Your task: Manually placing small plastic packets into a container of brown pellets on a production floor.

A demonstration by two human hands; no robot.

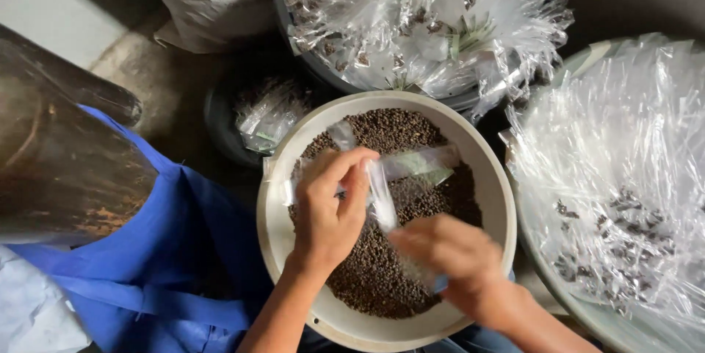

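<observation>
Concrete floor (158,85) carries a cream basin (273,221) of dark round seeds (374,279). Over its centre, left hand (330,210) pinches a small clear plastic bag (382,202) between thumb and fingers; blurred right hand (448,254) grips the bag's lower end. Tubs of filled bags (418,23) border the basin's far and right edges.

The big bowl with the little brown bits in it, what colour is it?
The bowl is cream-coloured, seen best in the head view.
</observation>
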